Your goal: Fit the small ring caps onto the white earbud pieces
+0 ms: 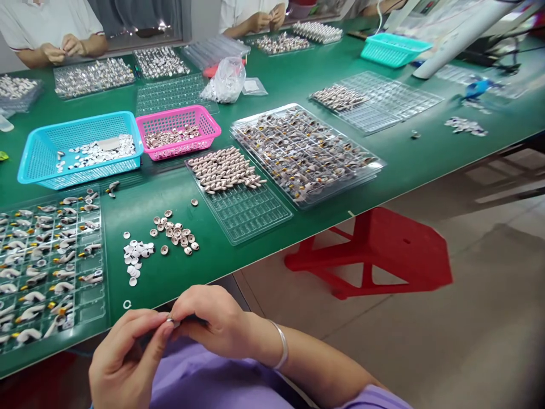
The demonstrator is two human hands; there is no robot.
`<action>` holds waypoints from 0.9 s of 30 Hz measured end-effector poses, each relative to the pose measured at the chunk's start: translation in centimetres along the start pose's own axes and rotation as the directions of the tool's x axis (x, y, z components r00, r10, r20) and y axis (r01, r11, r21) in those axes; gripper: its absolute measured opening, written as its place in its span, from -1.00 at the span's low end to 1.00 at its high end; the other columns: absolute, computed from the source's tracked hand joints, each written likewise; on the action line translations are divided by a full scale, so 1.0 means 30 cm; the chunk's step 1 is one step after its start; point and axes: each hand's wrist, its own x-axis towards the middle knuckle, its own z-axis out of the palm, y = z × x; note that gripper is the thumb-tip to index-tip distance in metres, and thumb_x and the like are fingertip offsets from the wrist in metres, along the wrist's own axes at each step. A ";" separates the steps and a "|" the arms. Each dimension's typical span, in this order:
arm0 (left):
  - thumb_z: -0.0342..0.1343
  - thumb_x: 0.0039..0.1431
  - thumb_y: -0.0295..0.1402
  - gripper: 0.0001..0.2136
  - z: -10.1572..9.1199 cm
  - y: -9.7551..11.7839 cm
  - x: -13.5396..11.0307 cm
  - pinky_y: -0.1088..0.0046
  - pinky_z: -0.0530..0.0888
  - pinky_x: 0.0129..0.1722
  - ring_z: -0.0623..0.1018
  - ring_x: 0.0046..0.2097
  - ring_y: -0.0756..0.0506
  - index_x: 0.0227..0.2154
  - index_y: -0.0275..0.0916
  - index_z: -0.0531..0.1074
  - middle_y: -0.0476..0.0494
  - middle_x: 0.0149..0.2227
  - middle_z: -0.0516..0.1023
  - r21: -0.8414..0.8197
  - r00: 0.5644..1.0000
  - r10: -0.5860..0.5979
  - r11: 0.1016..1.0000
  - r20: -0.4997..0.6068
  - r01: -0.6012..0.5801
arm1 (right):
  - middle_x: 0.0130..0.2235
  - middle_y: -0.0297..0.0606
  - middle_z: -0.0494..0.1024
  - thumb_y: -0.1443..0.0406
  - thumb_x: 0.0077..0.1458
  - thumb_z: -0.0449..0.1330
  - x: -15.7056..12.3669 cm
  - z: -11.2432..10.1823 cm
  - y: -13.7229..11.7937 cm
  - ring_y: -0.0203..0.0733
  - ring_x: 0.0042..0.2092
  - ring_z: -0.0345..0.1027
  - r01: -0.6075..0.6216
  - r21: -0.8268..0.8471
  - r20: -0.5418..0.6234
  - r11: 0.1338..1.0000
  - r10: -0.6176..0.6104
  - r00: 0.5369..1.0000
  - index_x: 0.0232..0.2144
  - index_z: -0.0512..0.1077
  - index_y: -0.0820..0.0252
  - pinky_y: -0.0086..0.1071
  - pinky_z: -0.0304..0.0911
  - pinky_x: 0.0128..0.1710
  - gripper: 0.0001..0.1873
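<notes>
My left hand (128, 358) and my right hand (213, 318) meet just off the table's front edge. Both pinch one small whitish piece (171, 321) between thumb and forefinger; the fingertips cover most of it, so its exact kind is hidden. On the table ahead lie a cluster of small white caps (134, 255) and a group of beige, cup-shaped caps (174, 230). A single white ring (126, 304) rests near the edge, close to my left hand. Left of these, a clear compartment tray (91, 295) carries rows of grey-and-white pieces with yellow tips.
A blue basket (80, 170) and a pink basket (187, 149) hold small parts. Beyond the caps sit a tray of beige pieces (225, 170) and stacked full trays (306, 153). A red stool (404, 250) stands at right. Two people (51, 25) work across the table.
</notes>
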 end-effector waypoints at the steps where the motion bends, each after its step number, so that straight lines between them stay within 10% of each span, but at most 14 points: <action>1: 0.33 0.03 -0.43 -0.90 0.005 0.000 -0.001 0.56 0.49 -0.45 0.56 -0.37 -0.05 -0.39 -0.08 0.64 -0.01 -0.39 0.61 0.005 1.000 -0.003 1.000 -0.015 0.003 | -0.38 -0.23 0.63 0.30 0.30 0.13 0.000 -0.002 -0.002 -0.26 -0.35 0.52 -0.009 -0.003 0.010 1.000 0.009 1.000 -0.30 0.41 0.17 -0.46 0.44 -0.29 -0.89; 13: 0.30 0.05 -0.52 -0.75 -0.024 -0.048 -0.009 0.55 0.57 -0.31 0.63 -0.29 -0.07 -0.24 -0.03 0.62 -0.02 -0.29 0.65 0.067 0.985 0.120 0.989 0.120 -0.129 | -0.42 -0.26 0.64 0.26 0.24 0.23 -0.009 -0.006 -0.005 -0.28 -0.41 0.55 -0.071 0.072 -0.079 0.995 0.076 0.994 -0.32 0.43 0.16 -0.52 0.43 -0.36 -0.89; 27: 0.39 -0.02 -0.25 -0.82 -0.043 -0.041 0.018 0.51 0.63 -0.36 0.69 -0.36 -0.15 -0.32 -0.11 0.68 -0.11 -0.35 0.73 -0.041 0.921 -0.320 0.941 0.223 0.336 | -0.27 -0.21 0.60 0.34 0.25 0.22 -0.018 -0.006 -0.024 -0.33 -0.32 0.55 -0.149 0.189 -0.097 0.971 0.170 0.981 -0.24 0.51 0.18 -0.50 0.53 -0.24 -0.94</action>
